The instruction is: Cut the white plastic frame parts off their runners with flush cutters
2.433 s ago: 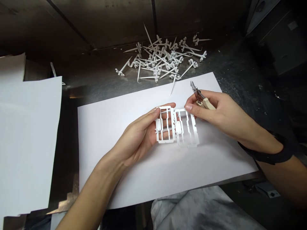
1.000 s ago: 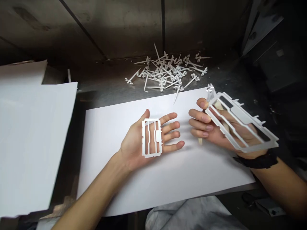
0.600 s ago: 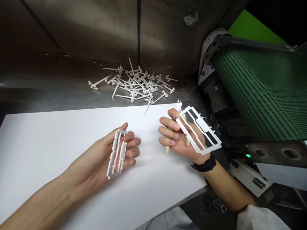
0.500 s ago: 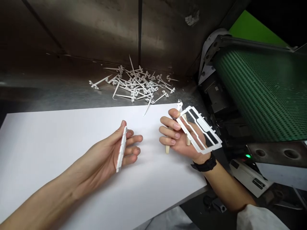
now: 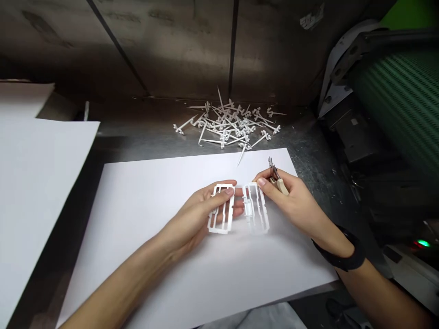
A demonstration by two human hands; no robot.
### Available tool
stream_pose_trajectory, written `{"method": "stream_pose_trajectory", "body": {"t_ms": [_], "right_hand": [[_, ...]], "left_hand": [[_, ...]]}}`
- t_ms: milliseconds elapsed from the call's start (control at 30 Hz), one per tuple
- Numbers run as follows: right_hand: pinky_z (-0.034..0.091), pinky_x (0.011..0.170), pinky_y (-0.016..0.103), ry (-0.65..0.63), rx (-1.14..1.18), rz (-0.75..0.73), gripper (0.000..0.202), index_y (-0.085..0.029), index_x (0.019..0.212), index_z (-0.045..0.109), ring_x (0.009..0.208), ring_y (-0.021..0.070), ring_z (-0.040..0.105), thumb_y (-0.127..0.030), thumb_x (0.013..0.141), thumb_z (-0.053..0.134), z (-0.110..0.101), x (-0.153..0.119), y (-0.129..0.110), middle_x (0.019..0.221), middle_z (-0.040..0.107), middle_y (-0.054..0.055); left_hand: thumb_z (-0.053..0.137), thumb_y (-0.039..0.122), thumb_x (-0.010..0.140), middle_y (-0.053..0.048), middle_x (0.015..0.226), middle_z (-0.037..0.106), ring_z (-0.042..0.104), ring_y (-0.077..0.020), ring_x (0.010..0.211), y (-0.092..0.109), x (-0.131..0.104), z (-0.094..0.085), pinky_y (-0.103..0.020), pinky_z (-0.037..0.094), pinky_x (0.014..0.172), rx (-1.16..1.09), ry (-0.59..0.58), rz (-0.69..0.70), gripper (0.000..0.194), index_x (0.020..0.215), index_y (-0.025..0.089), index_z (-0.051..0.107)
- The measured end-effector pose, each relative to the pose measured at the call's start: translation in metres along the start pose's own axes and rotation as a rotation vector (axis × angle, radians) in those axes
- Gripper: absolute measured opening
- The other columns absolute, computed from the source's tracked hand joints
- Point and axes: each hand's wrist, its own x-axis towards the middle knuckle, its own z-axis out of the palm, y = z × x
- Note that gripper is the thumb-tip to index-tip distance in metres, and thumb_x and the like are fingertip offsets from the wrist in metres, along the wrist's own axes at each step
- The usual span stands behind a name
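My left hand is closed on a white plastic frame, the thumb pressing on its upper right corner and the fingers behind it. My right hand pinches a second white plastic frame by its top edge between thumb and fingers. Tucked in that same hand is a pair of nippers with cream handles, its metal jaws pointing up and away. The two frames are side by side above the white sheet, with the left fingertips showing between them.
A pile of thin white plastic sprue pieces lies on the dark metal bench beyond the sheet. Another white sheet is at the left. A green conveyor belt stands at the right, and a metal wall closes the back.
My hands have come together, bringing the two frames side by side. The right hand has turned over with its frame and the nippers. The view has shifted left, showing another sheet.
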Motion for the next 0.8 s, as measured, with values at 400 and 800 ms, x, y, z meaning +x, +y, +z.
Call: {"method": "stream_pose_trajectory", "body": {"t_ms": [400,800], "right_hand": [[0.047,0.084,0.034,0.009,-0.07,-0.005,0.025,-0.022,0.107,0.076,0.096,0.0265,0.065,-0.046,0.109,0.071,0.007,-0.003,0.004,0.102,0.073,0.003],[0.031,0.057,0.031,0.052,-0.631,0.019,0.046,-0.024,0.073,0.047,0.058,0.0193,0.044,-0.057,0.103,0.056,-0.001,0.006,0.022,0.06,0.05,-0.002]], "left_hand": [[0.096,0.031,0.085,-0.008,0.118,0.075,0.075,-0.02,0.097,-0.002,-0.002,-0.004,-0.024,0.058,0.079,0.301,-0.058,0.187,0.057,0.13,0.022,0.062],[0.099,0.039,0.082,-0.011,0.109,0.079,0.079,-0.0237,0.091,0.003,0.02,-0.02,-0.028,0.06,0.075,0.201,-0.008,0.579,0.061,0.126,0.017,0.062]]}}
